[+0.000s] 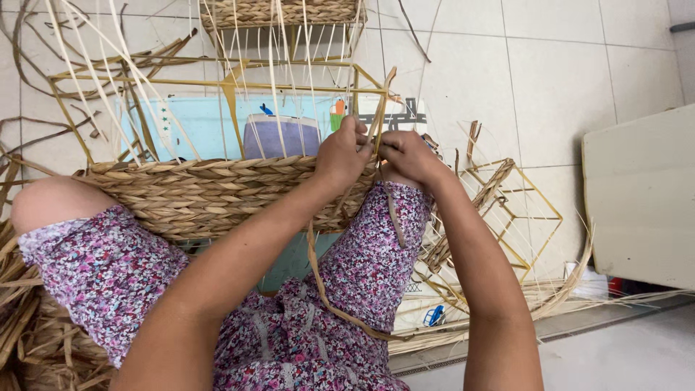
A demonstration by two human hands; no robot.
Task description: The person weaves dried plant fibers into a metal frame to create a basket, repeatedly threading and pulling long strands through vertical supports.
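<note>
Both forearms reach forward, left hand (343, 153) and right hand (405, 153) meeting (fingers pinched).

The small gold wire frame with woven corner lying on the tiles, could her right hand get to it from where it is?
Probably yes. The small gold wire frame lies on the floor beside her right forearm, with nothing over it. But the right hand is pinching a straw strand at the big woven basket, so it would have to let go.

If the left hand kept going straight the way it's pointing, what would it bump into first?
Probably the gold wire upright at the basket corner, with the straw strand there: the left hand already pinches at it, and the right hand is just beyond. Depth is hard to judge.
</note>
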